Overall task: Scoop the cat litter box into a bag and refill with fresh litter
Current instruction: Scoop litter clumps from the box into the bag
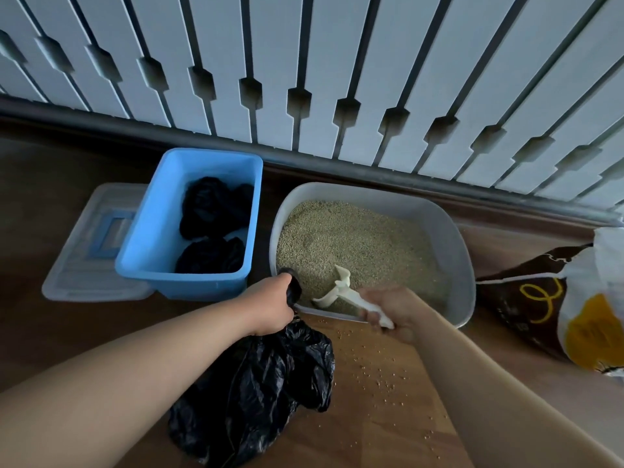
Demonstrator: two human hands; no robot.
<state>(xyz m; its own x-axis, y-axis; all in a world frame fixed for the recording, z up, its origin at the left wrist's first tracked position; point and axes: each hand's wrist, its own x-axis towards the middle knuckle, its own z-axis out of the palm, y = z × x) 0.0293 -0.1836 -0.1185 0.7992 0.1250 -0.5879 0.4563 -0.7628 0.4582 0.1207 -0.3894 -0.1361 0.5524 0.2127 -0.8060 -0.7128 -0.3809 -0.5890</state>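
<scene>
Two hands work at the near edge of the litter box [463,261], which sits on the floor [44,332] against a slatted white panel [304,62]. The left hand [270,307] is clenched round the gathered neck of a black bag [256,393], which slumps on the floor just before the box's near left corner. The right hand [396,312], somewhat blurred, grasps the handle of a white scoop [341,288], whose blade tilts into the litter [354,238] near the front wall. Loose grains [381,376] lie scattered between the arms. Left of the box stands a blue bin [148,238] holding black bundles [212,224], overlapping a clear lid [84,261]. A sack [540,298] lies at right.
</scene>
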